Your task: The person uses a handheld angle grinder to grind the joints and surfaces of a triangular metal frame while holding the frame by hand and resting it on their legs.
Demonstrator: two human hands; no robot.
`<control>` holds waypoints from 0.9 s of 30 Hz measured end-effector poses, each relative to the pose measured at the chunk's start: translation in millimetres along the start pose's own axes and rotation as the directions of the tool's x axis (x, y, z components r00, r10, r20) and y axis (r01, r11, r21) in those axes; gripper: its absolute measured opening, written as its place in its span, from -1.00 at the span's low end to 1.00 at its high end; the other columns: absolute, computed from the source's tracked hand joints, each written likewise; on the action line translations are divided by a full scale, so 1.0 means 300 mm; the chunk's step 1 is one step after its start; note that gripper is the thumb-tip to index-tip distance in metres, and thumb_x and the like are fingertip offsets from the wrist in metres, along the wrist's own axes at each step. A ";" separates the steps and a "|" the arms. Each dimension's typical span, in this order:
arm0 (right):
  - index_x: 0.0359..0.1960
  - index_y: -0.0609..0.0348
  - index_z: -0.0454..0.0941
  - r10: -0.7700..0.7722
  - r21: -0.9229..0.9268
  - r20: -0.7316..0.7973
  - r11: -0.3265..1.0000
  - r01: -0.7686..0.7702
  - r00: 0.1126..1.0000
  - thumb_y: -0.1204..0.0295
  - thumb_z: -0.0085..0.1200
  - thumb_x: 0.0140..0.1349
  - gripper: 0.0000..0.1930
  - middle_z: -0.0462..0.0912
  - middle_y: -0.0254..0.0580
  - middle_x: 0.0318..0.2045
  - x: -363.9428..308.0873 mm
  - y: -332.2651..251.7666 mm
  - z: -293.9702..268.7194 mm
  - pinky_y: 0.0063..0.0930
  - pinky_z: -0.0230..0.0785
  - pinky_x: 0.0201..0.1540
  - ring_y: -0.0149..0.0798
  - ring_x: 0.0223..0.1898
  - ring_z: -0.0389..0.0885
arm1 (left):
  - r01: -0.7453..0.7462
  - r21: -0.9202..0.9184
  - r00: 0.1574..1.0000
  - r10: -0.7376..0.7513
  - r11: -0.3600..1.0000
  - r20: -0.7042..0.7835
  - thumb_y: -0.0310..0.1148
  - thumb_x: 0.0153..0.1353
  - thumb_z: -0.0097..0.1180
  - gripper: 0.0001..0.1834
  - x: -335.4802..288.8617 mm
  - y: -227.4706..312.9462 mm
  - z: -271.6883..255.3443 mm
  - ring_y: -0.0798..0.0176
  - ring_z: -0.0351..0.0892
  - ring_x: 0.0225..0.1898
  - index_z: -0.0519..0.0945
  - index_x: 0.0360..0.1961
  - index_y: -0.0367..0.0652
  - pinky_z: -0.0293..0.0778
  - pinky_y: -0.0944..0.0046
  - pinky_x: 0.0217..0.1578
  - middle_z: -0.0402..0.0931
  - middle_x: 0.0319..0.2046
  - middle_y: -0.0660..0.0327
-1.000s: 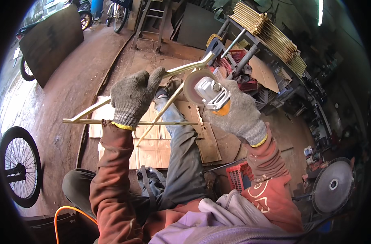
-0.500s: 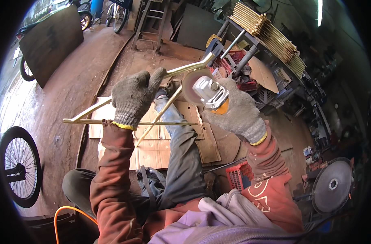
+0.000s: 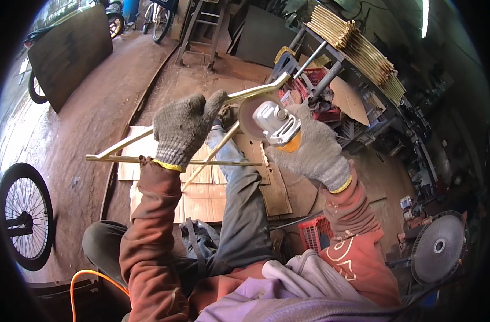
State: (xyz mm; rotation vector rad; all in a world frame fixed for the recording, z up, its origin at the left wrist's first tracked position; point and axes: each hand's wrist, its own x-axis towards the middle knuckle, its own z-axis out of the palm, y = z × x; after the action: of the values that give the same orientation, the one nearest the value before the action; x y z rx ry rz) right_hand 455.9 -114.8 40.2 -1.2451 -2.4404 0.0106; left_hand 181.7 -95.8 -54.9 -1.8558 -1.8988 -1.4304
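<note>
Over brown floor, left hand grips one tubular frame, right hand one angle grinder

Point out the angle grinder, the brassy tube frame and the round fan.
Angle grinder (image 3: 273, 119): head view, on its silver housing.
Tube frame (image 3: 222, 141): head view, on its diagonal tube.
Round fan (image 3: 439, 246): head view, on its central hub.
</note>
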 end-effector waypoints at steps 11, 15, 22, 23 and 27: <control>0.27 0.06 0.43 -0.002 0.016 -0.037 1.000 0.003 0.999 0.20 0.60 0.07 -0.23 0.78 0.03 -0.06 -0.018 0.024 0.004 -0.06 0.69 0.03 0.18 -0.02 0.82 | 0.011 0.016 1.000 -0.011 1.000 -0.009 0.32 0.46 0.12 -0.29 -0.004 -0.002 -0.006 -0.22 0.64 -0.54 0.65 -0.59 -0.09 0.48 -0.15 -0.49 0.55 -0.64 -0.07; 0.27 0.06 0.43 0.028 -0.027 -0.006 0.999 -0.028 1.000 0.22 0.60 0.07 -0.24 0.78 0.04 -0.07 -0.025 0.018 0.004 -0.08 0.69 0.03 0.16 -0.02 0.83 | 0.028 0.009 1.000 -0.028 1.000 0.010 0.32 0.45 0.13 -0.29 0.001 0.004 -0.012 -0.24 0.64 -0.53 0.66 -0.58 -0.09 0.48 -0.15 -0.48 0.55 -0.63 -0.08; 0.27 0.10 0.42 -0.075 -0.018 -0.132 0.997 0.074 0.988 0.28 0.58 0.11 -0.27 0.77 0.01 -0.06 -0.030 0.086 0.080 -0.15 0.69 0.01 0.07 -0.05 0.84 | 0.032 -0.053 0.999 -0.031 0.998 0.014 0.31 0.45 0.15 -0.32 0.014 -0.031 -0.020 -0.26 0.65 -0.48 0.70 -0.50 -0.12 0.49 -0.13 -0.44 0.57 -0.58 -0.08; 0.27 0.11 0.42 -0.107 -0.023 -0.150 0.994 0.104 0.983 0.28 0.58 0.12 -0.27 0.77 0.00 -0.07 -0.030 0.089 0.099 -0.15 0.69 0.01 0.06 -0.05 0.84 | 0.021 -0.050 1.000 -0.021 0.999 0.017 0.31 0.45 0.14 -0.32 0.013 -0.033 -0.018 -0.25 0.66 -0.47 0.69 -0.50 -0.12 0.50 -0.13 -0.43 0.58 -0.57 -0.08; 0.25 0.05 0.39 0.054 0.111 -0.028 0.992 -0.050 0.998 0.13 0.55 0.09 -0.25 0.70 0.12 -0.02 -0.052 0.039 0.197 0.12 0.64 -0.09 0.31 -0.13 0.77 | 0.078 -0.056 0.994 -0.073 0.995 0.085 0.27 0.48 0.14 -0.36 0.016 -0.011 -0.037 -0.23 0.60 -0.47 0.73 -0.41 -0.12 0.44 -0.08 -0.42 0.54 -0.57 -0.06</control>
State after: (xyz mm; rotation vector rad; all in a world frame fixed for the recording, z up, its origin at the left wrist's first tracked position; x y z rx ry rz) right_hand 452.3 -109.7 -21.6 -1.2503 -2.3461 0.1380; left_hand 172.3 -99.2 -47.4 -1.9183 -2.0058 -1.4698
